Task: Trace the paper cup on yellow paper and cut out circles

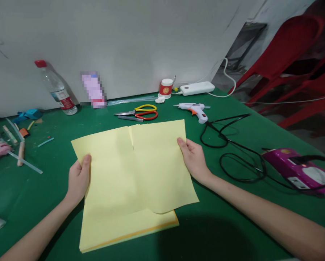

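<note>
Green fills this table (56, 156) from its front edge to the wall, and at the near side lies a stack of sheets (119, 230), yellow on top with orange and green showing below. Over it tilts a yellow sheet (162, 166), stretched between two hands: the left hand (79, 177) pinches its left edge, thumb up front, and the right hand (194, 157) grips the right edge higher up, other fingers mostly hidden behind paper. Watch that notch (132, 136) in the top edge, slit or fold, I can't tell; if it is a slit, an outward tug could run it into a tear. Toward the right edge sits a purple power box (282, 163), black cord (240, 146) looping near the right forearm; one careless sweep could snag it and drag the glue gun (195, 107). Just past the sheet, scissors (135, 111) lie flat, where a forward shove could bump the paper into them. Along the far edge stand a bottle (60, 94), a red-and-white cup (165, 88) and a white power strip (197, 88); red chairs (287, 47) wait beyond the right corner.
</note>
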Available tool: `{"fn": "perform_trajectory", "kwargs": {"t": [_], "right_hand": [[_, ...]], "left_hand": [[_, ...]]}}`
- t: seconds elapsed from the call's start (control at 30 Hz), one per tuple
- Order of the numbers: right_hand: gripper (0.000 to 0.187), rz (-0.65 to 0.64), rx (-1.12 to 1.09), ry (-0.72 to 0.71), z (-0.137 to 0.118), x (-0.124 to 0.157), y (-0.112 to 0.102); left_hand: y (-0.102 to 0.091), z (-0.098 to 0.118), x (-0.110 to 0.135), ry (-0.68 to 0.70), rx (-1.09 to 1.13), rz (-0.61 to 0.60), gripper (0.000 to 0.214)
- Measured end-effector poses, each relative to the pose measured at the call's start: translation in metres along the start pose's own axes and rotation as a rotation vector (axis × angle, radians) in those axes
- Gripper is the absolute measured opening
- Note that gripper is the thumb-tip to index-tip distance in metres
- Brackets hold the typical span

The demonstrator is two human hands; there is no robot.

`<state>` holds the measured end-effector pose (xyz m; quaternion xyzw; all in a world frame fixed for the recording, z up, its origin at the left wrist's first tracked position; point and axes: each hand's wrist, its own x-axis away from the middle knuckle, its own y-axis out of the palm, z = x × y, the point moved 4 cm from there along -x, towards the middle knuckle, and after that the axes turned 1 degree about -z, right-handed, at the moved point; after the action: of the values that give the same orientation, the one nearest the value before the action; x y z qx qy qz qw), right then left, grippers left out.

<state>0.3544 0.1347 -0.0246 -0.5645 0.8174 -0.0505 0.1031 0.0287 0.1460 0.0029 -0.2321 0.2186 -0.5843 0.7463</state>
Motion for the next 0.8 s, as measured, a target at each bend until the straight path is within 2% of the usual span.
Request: {"fn": "perform_trajectory", "kwargs": {"t": [0.23, 0.47, 0.63, 0.8], "right_hand": [[0.047, 0.054, -0.016, 0.005, 0.005, -0.002, -0.002], [0.037, -0.115, -0.051, 0.047, -0.005, 0.001, -0.002], [0.030, -0.130, 0.003, 0.056, -0.002, -0.003, -0.005], [0.028, -0.132, 0.033, 0.042, 0.004, -0.011, -0.005]], "left_hand": [[-0.001, -0.003, -0.004, -0.032, 0.112, 0.027, 0.030], [0.001, -0.006, -0.011, -0.139, 0.285, -0.042, 0.036], [-0.001, 0.002, -0.007, -0.214, 0.384, -0.206, 0.042], [0.002, -0.001, -0.002, -0.300, 0.334, -0.407, 0.045]]}}
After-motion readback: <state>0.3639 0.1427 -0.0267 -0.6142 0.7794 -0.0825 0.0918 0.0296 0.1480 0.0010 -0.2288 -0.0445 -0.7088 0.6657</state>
